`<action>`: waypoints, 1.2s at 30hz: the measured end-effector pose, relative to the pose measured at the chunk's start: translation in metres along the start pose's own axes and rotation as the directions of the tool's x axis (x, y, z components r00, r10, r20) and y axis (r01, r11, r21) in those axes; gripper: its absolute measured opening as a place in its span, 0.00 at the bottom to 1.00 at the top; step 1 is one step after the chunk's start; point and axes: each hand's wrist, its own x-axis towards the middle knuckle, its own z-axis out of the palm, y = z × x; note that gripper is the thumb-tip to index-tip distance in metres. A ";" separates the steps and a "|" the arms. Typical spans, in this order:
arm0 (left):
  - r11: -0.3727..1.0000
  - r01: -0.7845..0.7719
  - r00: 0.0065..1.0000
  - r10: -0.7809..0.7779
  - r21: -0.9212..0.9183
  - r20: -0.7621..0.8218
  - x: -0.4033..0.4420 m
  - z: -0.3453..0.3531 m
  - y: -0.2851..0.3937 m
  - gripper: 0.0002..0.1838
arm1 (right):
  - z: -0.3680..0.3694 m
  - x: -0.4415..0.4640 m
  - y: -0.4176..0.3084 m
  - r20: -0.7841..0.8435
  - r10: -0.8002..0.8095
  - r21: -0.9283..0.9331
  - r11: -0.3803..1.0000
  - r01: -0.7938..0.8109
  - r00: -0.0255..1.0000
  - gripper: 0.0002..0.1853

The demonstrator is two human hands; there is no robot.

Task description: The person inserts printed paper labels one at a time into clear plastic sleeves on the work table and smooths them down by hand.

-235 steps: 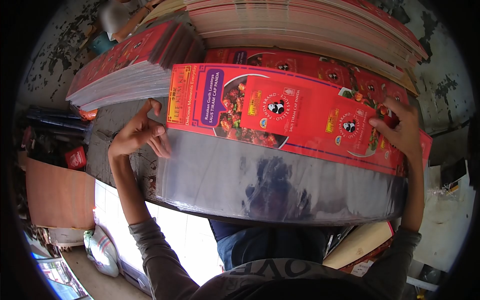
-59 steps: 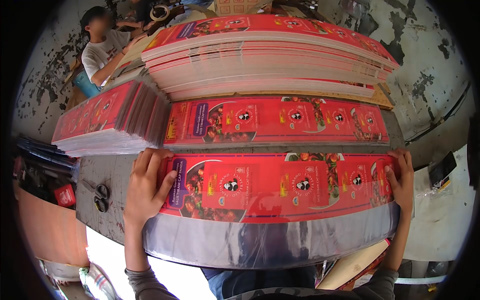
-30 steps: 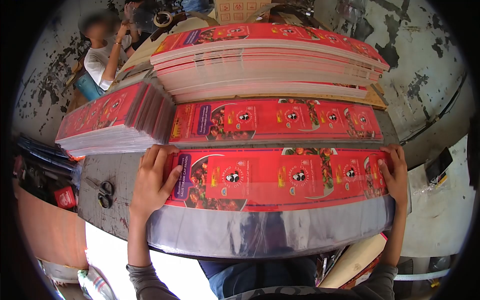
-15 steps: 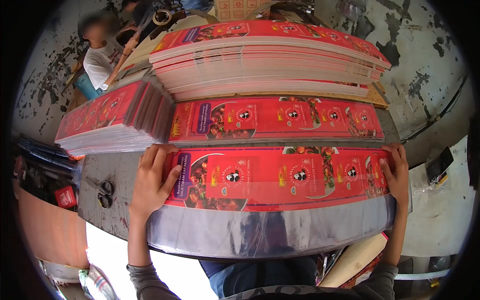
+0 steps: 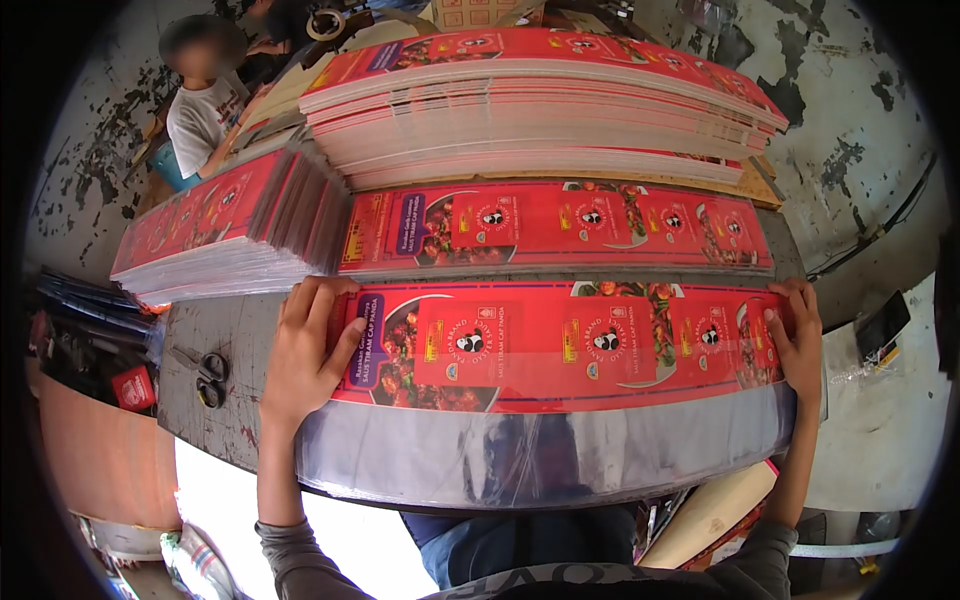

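Note:
A long red printed sheet [image 5: 540, 345] with panda logos lies in front of me, its near part under clear plastic. Below it a stack of clear plastic sleeves [image 5: 430, 455] reaches the table's near edge. My left hand [image 5: 308, 350] grips the sheet's left end, thumb on top and fingers at the far corner. At the right end, my right hand [image 5: 797, 335] holds it the same way, thumb on the print. Just beyond lies another red sheet in plastic [image 5: 550, 228], touched by neither hand.
Scissors [image 5: 208, 377] rest on the grey table [image 5: 225, 330] at left. A pile of sleeved red sheets [image 5: 210, 235] stands at back left, a taller stack of red sheets [image 5: 540, 115] at the back. A person [image 5: 200, 110] is beyond, upper left.
The red sheet, angled and raised 7.8 seconds ago, now lies straight over the sleeves. My left hand has gone from beside it to gripping its left end. The person's arms at upper left have lowered.

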 end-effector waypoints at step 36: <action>1.000 0.002 0.997 0.000 0.023 -0.080 -0.002 0.003 -0.008 0.11 | 0.000 0.002 -0.004 0.005 0.014 0.007 1.000 -0.014 1.000 0.14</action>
